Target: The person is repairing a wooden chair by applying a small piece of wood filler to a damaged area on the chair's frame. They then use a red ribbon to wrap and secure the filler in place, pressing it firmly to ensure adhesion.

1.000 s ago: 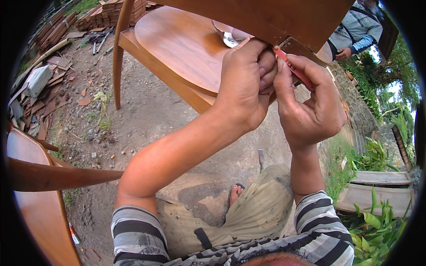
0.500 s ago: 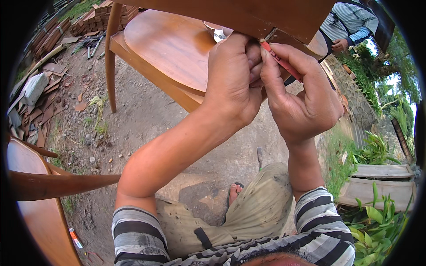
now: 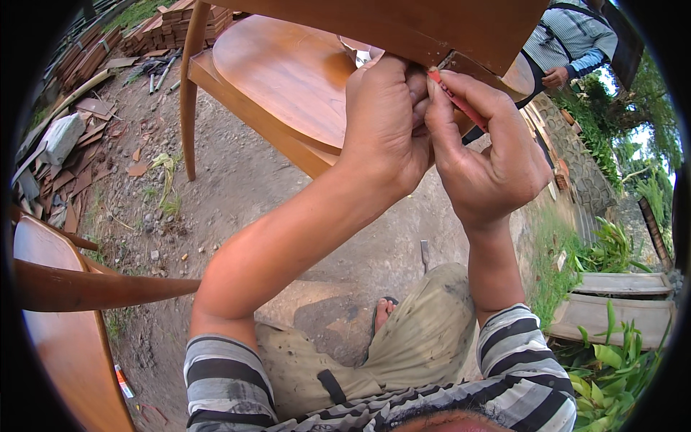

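Observation:
My right hand [image 3: 486, 147] pinches a slim red stick [image 3: 466, 108] with a pale tip and dark marks, much like a flat pencil. Its tip points up toward a cracked joint [image 3: 453, 59] in the lower edge of a brown wooden board [image 3: 403, 25], part of a chair. Close beside it, my left hand [image 3: 385, 115] is closed with its fingers curled under the board's edge; what they grip is hidden. A shiny silvery-white thing [image 3: 362, 56] shows behind the left hand. Below the board is the chair's rounded, varnished seat [image 3: 281, 75].
Another wooden chair [image 3: 61, 338] stands at my left. A flat metal-bladed tool [image 3: 425, 255] lies on the dirt ground by my knee. Stacked tiles [image 3: 173, 29] and broken pieces lie at the far left. A person in a striped shirt [image 3: 576, 36] stands at the far right.
The view has shifted slightly, so the chair sits a little farther right and lower. Both hands keep nearly the same pose, with the red stick still in my right hand.

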{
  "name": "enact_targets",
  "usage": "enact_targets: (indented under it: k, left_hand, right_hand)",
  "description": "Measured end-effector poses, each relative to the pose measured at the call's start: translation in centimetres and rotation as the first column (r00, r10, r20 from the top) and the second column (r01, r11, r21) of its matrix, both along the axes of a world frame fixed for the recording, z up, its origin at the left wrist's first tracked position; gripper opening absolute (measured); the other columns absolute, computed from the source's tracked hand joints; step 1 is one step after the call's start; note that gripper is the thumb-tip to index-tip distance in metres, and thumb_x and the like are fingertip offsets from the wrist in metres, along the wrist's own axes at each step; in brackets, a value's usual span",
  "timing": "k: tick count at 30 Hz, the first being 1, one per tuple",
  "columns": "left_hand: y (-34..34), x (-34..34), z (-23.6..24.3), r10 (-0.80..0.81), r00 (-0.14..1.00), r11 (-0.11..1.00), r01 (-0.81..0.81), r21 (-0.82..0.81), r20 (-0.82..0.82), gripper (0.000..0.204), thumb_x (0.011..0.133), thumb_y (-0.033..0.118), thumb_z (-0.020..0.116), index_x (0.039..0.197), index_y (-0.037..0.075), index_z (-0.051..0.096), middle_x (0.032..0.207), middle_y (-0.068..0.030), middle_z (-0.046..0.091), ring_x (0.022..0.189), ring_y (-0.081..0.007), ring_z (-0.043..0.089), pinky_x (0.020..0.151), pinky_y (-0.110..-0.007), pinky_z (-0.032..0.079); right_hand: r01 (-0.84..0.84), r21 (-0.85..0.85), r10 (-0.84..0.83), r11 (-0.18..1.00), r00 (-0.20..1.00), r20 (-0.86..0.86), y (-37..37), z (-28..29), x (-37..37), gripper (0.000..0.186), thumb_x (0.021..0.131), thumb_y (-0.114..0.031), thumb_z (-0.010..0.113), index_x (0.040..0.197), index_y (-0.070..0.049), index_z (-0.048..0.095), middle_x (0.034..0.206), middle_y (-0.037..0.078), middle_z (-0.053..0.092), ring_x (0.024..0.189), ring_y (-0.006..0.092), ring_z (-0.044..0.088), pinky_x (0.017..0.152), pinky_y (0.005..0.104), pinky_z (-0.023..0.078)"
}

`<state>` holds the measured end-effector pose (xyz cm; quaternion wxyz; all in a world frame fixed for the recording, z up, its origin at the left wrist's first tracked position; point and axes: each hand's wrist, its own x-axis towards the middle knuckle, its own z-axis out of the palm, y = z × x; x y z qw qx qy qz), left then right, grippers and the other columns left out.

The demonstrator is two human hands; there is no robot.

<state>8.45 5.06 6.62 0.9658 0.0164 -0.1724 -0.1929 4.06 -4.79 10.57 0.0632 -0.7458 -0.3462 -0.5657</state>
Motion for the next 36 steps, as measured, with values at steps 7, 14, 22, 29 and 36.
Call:
enact_targets:
  k: [7, 14, 22, 29, 36]
  left_hand:
    - [-0.4, -0.6, 2.0, 0.059, 0.98, 0.998, -0.052, 0.043, -0.189, 0.025, 0.104, 0.014, 0.047, 0.08, 0.011, 0.054, 0.061, 0.0086, 0.037, 0.052, -0.0036, 0.032, 0.049, -0.021, 0.036]
    - [0.6, -1.3, 0.1, 0.019, 0.998, 0.995, -0.013, 0.101, -0.053, 0.025, 0.106, 0.019, 0.047, 0.086, 0.01, 0.059, 0.058, 0.0092, 0.036, 0.049, -0.0042, 0.027, 0.049, -0.02, 0.032]
    - [2.0, -3.3, -0.5, 0.108, 0.993, 0.947, -0.089, 0.308, -0.046, 0.019, 0.097, 0.02, 0.062, 0.082, 0.012, 0.054, 0.055, 0.0064, 0.032, 0.046, -0.0065, 0.027, 0.045, -0.025, 0.021]
    - [2.6, -4.1, 0.9, 0.284, 0.955, 0.832, -0.291, 0.472, 0.089, 0.025, 0.097, 0.018, 0.068, 0.078, 0.015, 0.051, 0.053, 0.0088, 0.028, 0.045, -0.0043, 0.024, 0.046, -0.026, 0.019]
    - [2.3, -3.6, 0.9, 0.32, 0.934, 0.799, -0.356, 0.484, 0.159, 0.027, 0.098, 0.016, 0.067, 0.078, 0.015, 0.05, 0.054, 0.0088, 0.028, 0.045, -0.0044, 0.024, 0.046, -0.026, 0.018]
  right_hand:
    - [0.006, -0.007, -0.006, 1.0, 1.0, 0.027, 0.3, 0.0, 0.3, 0.02, 0.078, 0.005, 0.08, 0.094, -0.003, 0.073, 0.082, 0.008, 0.072, 0.063, 0.0172, 0.068, 0.055, 0.0266, 0.054]
    - [-0.016, -0.007, 0.016, 1.0, 0.999, -0.034, 0.4, 0.1, -1.3, 0.021, 0.076, 0.006, 0.08, 0.092, -0.004, 0.072, 0.081, 0.007, 0.071, 0.062, 0.017, 0.068, 0.053, 0.0274, 0.053]
    - [0.009, 0.082, 0.01, 0.997, 0.972, -0.233, -0.6, 1.5, -4.0, 0.017, 0.078, 0.006, 0.076, 0.091, -0.004, 0.071, 0.084, 0.006, 0.072, 0.068, 0.0152, 0.072, 0.056, 0.025, 0.055]
    - [0.038, 0.191, 0.03, 0.981, 0.939, -0.343, -1.6, 3.0, -5.6, 0.011, 0.081, 0.004, 0.074, 0.089, -0.003, 0.07, 0.079, 0.004, 0.072, 0.07, 0.0125, 0.074, 0.056, 0.0226, 0.053]
    - [0.025, 0.203, 0.042, 0.979, 0.946, -0.321, -1.9, 2.8, -5.6, 0.013, 0.079, 0.002, 0.075, 0.089, -0.005, 0.07, 0.075, 0.005, 0.071, 0.066, 0.0123, 0.072, 0.052, 0.0244, 0.051]
